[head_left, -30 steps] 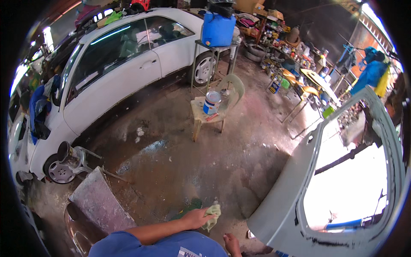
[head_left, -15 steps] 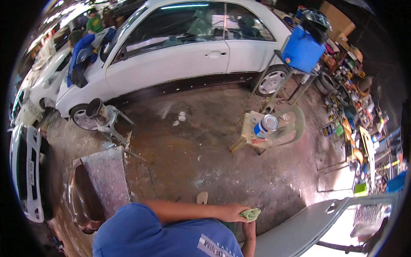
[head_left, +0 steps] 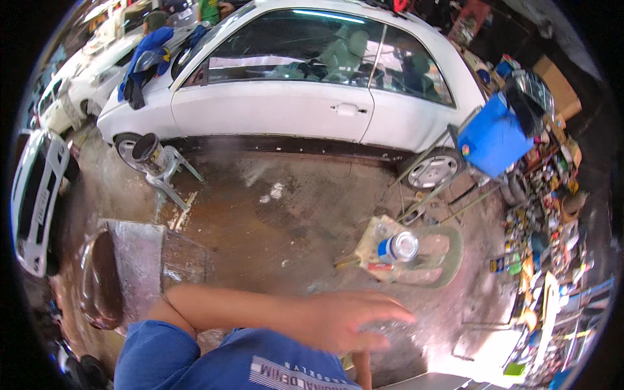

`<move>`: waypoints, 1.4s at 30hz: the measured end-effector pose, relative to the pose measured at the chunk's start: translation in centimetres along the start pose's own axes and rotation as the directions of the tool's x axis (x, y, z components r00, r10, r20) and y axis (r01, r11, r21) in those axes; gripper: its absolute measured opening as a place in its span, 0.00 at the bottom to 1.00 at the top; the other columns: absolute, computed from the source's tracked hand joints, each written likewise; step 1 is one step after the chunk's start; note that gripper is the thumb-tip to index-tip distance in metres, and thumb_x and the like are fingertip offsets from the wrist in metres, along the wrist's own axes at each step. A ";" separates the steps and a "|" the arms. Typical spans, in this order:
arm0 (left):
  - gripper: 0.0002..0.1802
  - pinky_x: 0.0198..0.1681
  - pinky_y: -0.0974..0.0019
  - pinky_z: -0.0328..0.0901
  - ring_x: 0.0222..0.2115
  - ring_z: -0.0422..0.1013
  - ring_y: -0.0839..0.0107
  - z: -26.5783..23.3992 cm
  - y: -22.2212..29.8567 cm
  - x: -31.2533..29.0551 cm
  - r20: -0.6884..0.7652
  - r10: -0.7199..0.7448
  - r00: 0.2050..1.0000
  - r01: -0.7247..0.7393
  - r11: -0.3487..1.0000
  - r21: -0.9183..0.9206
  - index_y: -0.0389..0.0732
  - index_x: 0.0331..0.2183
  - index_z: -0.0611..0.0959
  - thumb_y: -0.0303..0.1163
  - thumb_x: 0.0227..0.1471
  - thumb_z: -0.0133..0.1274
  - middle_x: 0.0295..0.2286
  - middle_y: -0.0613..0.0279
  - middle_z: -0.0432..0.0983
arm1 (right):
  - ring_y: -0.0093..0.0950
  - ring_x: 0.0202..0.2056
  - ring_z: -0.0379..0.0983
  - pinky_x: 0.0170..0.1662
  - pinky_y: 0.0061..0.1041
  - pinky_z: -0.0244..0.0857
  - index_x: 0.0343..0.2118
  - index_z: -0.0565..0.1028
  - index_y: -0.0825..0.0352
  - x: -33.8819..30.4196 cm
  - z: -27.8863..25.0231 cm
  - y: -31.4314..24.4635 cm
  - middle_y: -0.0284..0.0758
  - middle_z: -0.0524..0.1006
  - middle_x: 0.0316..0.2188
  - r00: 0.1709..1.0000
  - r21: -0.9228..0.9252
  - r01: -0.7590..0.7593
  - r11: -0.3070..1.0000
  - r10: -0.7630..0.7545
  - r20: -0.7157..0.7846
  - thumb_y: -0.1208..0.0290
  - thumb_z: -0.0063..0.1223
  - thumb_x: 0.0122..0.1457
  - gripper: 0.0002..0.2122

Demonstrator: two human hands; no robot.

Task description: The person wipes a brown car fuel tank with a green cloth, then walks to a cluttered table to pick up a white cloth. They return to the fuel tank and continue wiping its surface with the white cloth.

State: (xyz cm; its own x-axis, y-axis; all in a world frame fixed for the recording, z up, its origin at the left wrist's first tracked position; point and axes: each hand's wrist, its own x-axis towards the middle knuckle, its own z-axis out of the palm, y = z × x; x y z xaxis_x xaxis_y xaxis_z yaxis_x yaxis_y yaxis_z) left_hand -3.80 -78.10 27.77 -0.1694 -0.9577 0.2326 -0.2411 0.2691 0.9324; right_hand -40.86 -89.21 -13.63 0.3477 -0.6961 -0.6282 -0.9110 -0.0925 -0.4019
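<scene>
My left arm reaches across my chest from the left. My left hand (head_left: 348, 322) is in front of my blue shirt (head_left: 188, 357), smeared a little by motion. Its thumb and fingers are spread apart, and I see nothing between them. Only a strip of my right arm (head_left: 362, 370) shows below it; my left hand covers the right fingers, so what they hold is hidden. Nearest beyond my left hand, a plastic chair (head_left: 448, 276) bears a blue and white paint can (head_left: 398, 247) and a small red item (head_left: 379, 266).
A white car (head_left: 273, 110) stands across the back. At left are a stool (head_left: 170, 172) with a dark bucket (head_left: 148, 151), a loose bumper (head_left: 40, 201) and a dark glossy curved panel (head_left: 101, 279). A blue container (head_left: 495, 136) and cluttered shelves (head_left: 552, 214) line the right.
My left hand has risen and opened; the green cloth it held is out of sight. The view has swung, so the grey panel at lower right has mostly left it.
</scene>
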 end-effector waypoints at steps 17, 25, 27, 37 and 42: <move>0.27 0.58 0.56 0.60 0.54 0.67 0.53 -21.7 0.3 -11.1 -0.620 0.006 0.785 0.194 0.947 0.256 0.38 0.61 0.67 0.35 0.63 0.46 0.52 0.47 0.70 | 0.53 0.59 0.63 0.62 0.44 0.56 0.60 0.66 0.72 24.8 4.1 -31.0 0.56 0.70 0.56 0.851 -0.467 0.457 0.758 -0.219 0.477 0.49 0.44 0.61 0.32; 0.22 0.54 0.51 0.65 0.50 0.70 0.45 -15.3 -33.1 -36.4 -0.629 -0.730 -0.265 0.597 0.388 -0.702 0.35 0.45 0.82 0.41 0.56 0.49 0.46 0.42 0.76 | 0.43 0.46 0.76 0.49 0.37 0.66 0.51 0.73 0.72 19.6 19.8 -69.1 0.48 0.79 0.43 0.599 -0.152 0.747 0.647 -0.556 0.575 0.56 0.50 0.64 0.22; 0.21 0.52 0.50 0.66 0.47 0.72 0.44 -13.3 -35.3 -42.1 -0.544 -0.755 -0.366 0.588 0.264 -0.764 0.37 0.42 0.83 0.42 0.54 0.49 0.43 0.42 0.78 | 0.33 0.42 0.75 0.48 0.32 0.66 0.51 0.74 0.71 17.4 23.5 -79.0 0.42 0.80 0.42 0.502 0.041 0.780 0.625 -0.664 0.554 0.59 0.50 0.66 0.20; 0.23 0.53 0.51 0.66 0.49 0.72 0.47 -19.8 -35.6 -51.0 -0.540 -0.704 -0.462 0.537 0.263 -0.802 0.39 0.45 0.82 0.43 0.55 0.48 0.46 0.44 0.77 | 0.30 0.51 0.70 0.55 0.30 0.61 0.60 0.62 0.75 2.5 34.7 -114.7 0.43 0.75 0.51 0.189 0.532 0.648 0.545 -0.792 0.581 0.56 0.51 0.65 0.29; 0.24 0.52 0.50 0.66 0.48 0.73 0.46 -22.3 -35.5 -51.6 -0.490 -0.765 -0.418 0.468 0.281 -0.838 0.36 0.46 0.81 0.44 0.55 0.48 0.45 0.42 0.77 | 0.37 0.57 0.65 0.60 0.32 0.56 0.64 0.60 0.74 15.2 37.0 -107.5 0.49 0.69 0.57 0.344 0.258 0.785 0.564 -0.742 0.575 0.52 0.50 0.64 0.33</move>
State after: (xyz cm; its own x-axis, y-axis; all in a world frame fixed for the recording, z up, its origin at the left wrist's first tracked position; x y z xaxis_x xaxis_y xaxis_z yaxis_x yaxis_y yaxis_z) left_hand 34.81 -40.51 -11.20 0.7236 0.1448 -0.6749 0.6535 -0.4584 0.6023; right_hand 70.54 -63.45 -4.66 0.9231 0.2387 -0.3013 -0.1836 -0.4149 -0.8912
